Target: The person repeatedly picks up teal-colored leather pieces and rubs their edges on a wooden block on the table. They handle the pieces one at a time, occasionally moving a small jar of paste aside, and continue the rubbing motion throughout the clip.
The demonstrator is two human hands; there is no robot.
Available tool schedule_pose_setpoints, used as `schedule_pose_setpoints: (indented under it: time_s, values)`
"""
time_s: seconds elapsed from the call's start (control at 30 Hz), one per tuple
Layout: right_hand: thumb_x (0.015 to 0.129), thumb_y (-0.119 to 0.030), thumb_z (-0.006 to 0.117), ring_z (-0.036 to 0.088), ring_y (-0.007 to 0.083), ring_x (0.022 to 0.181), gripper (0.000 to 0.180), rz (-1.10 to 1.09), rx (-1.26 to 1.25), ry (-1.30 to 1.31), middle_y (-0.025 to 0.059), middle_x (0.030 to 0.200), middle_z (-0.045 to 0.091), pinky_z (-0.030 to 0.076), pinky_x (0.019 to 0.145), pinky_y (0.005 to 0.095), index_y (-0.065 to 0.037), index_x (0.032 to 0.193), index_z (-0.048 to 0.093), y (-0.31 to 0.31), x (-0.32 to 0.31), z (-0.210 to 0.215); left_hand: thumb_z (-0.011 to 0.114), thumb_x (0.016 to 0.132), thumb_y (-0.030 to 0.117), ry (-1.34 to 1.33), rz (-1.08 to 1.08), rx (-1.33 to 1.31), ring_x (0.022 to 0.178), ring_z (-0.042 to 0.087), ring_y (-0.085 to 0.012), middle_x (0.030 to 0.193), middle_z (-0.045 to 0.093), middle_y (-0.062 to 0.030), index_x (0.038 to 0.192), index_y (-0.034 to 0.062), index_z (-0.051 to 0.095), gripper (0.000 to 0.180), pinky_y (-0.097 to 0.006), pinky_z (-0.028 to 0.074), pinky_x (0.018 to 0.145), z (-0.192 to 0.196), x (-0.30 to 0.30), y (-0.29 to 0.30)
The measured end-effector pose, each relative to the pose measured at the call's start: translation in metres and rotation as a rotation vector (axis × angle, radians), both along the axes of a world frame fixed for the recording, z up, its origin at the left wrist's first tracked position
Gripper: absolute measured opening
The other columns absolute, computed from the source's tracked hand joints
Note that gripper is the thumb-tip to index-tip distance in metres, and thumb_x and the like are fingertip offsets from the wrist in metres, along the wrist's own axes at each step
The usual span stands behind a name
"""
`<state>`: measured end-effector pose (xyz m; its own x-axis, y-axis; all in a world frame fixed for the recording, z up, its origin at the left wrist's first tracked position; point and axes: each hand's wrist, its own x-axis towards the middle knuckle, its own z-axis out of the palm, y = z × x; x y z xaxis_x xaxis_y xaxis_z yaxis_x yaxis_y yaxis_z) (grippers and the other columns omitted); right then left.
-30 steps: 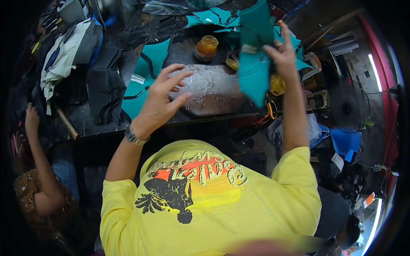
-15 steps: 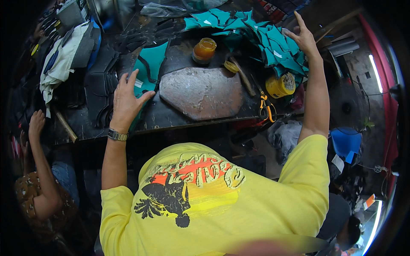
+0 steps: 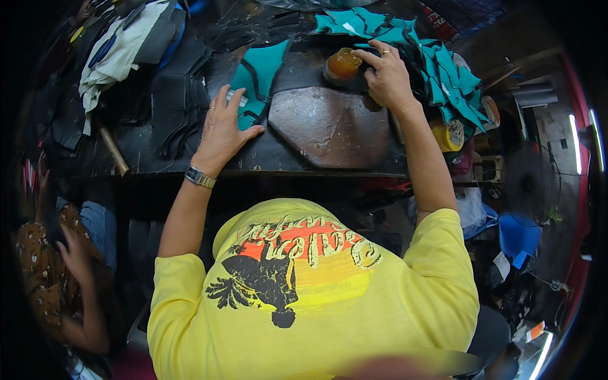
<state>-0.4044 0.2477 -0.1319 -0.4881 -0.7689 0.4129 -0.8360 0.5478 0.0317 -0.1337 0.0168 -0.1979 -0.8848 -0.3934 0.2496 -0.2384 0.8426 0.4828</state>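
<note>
**Left hand spread at the teal piece, right hand at the jar**

Along the near edge of the tabletop (image 3: 247, 166), a wooden handle (image 3: 113, 152) lies toward the left, its end close to that edge. Just behind the edge, near its middle, sits a flat grey-brown slab (image 3: 329, 130) with angled corners. To its left, your left hand (image 3: 223, 130) is open, thumb well apart from the fingers, resting at the near end of a teal piece (image 3: 265, 69) with black strips; it has no closed grip. That piece slants away from you toward the far edge. Near the right end of the near edge stands a yellow tub (image 3: 451, 135).

Your right hand (image 3: 389, 79) is over the slab's far right corner, index finger stretched to the mouth of a jar (image 3: 342, 65) of amber stuff, the other fingers partly bent; you cannot tell whether it holds anything. Farther off, a heap of teal pieces (image 3: 446, 79) runs along the right side toward the far edge.
</note>
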Motion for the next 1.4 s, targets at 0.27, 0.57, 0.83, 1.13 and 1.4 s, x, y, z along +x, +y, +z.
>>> schedule_pose_setpoints:
  time_s: [0.27,0.57,0.83,1.13,1.4]
  values:
    - [0.085,-0.009,0.064,0.051,0.0349,0.132,0.044,-0.052,0.080,-0.028,0.0154,0.146,0.052,0.044,0.108,0.0440,-0.021,0.127,0.070,-0.010,-0.004,-0.002,0.082,0.073,0.020,0.071,-0.178,0.166,0.133,0.048,-0.0427,0.151,0.041,-0.0170,0.142,0.0213,0.055,0.074,-0.050,0.044,0.109,0.020,0.008,0.011]
    - [0.081,-0.007,0.065,0.061,0.0344,0.114,0.039,-0.051,-0.158,0.062,0.0154,0.125,0.063,0.049,0.095,0.0451,-0.012,0.119,0.071,0.008,0.040,-0.030,0.076,0.076,0.028,-0.349,-0.381,0.024,0.118,0.055,-0.0500,0.156,0.040,-0.0167,0.145,0.0226,0.054,0.073,-0.052,0.049,0.103,0.044,0.020,0.041]
    - [0.085,-0.014,0.068,0.055,0.0336,0.120,0.029,0.081,-0.431,-0.638,0.0143,0.128,0.061,0.043,0.103,0.0414,-0.013,0.113,0.075,0.014,0.088,-0.074,0.076,0.076,0.026,-0.383,-0.385,-0.122,0.111,0.060,-0.0472,0.151,0.044,-0.0195,0.144,0.0189,0.055,0.071,-0.051,0.052,0.096,0.052,0.023,0.055]
    - [0.098,-0.044,0.059,0.031,0.0367,0.147,0.048,-0.031,-0.065,-0.286,0.0120,0.156,0.044,0.024,0.116,0.0526,-0.023,0.141,0.061,0.009,0.099,-0.089,0.077,0.076,0.027,-0.386,-0.395,-0.141,0.111,0.061,-0.0450,0.147,0.047,-0.0192,0.142,0.0184,0.057,0.070,-0.050,0.053,0.096,0.053,0.021,0.054]
    - [0.094,-0.042,0.065,0.033,0.0393,0.145,0.047,0.039,-0.099,-0.274,0.0128,0.153,0.047,0.026,0.114,0.0551,-0.021,0.136,0.065,0.011,0.109,-0.085,0.076,0.076,0.027,-0.385,-0.382,-0.142,0.110,0.061,-0.0446,0.147,0.047,-0.0186,0.142,0.0184,0.057,0.069,-0.050,0.053,0.095,0.052,0.021,0.054]
